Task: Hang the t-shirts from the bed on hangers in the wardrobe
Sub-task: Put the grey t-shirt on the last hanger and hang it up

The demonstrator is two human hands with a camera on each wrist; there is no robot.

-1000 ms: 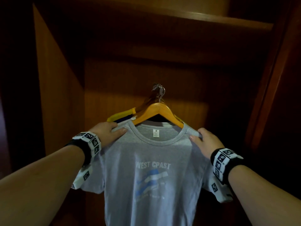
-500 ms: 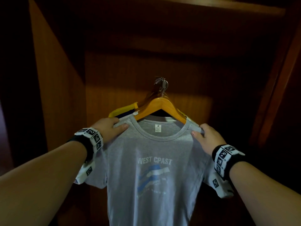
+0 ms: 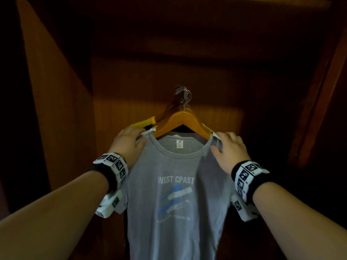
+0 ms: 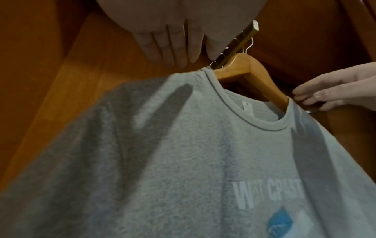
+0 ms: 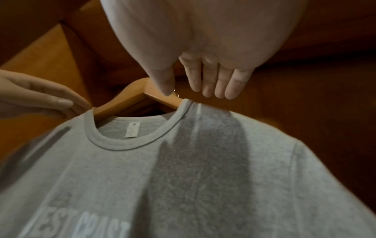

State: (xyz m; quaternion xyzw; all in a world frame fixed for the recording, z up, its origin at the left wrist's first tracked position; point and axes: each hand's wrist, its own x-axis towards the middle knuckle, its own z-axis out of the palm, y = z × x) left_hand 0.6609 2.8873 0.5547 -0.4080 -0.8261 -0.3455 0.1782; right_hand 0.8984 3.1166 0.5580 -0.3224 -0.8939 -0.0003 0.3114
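Here the grey t-shirt (image 3: 174, 194) is hung on a wooden hanger (image 3: 183, 122), hooked among other hangers on the rail (image 4: 237, 45) inside the wardrobe (image 3: 56, 109). The left hand (image 3: 129, 143) and right hand (image 3: 229, 151) are laid with fingers straight at the shirt's two shoulder edges, nothing gripped. The step is judged as final settling; next, release and a return for another shirt are called for.

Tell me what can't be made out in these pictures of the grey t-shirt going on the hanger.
- Grey t-shirt hem: cut off by the head view's bottom edge.
- Small print under its logo: too blurred, head view.
- Garments behind the wooden hanger: mostly hidden by shirt and hanger.
- Wardrobe upper part: too dark.
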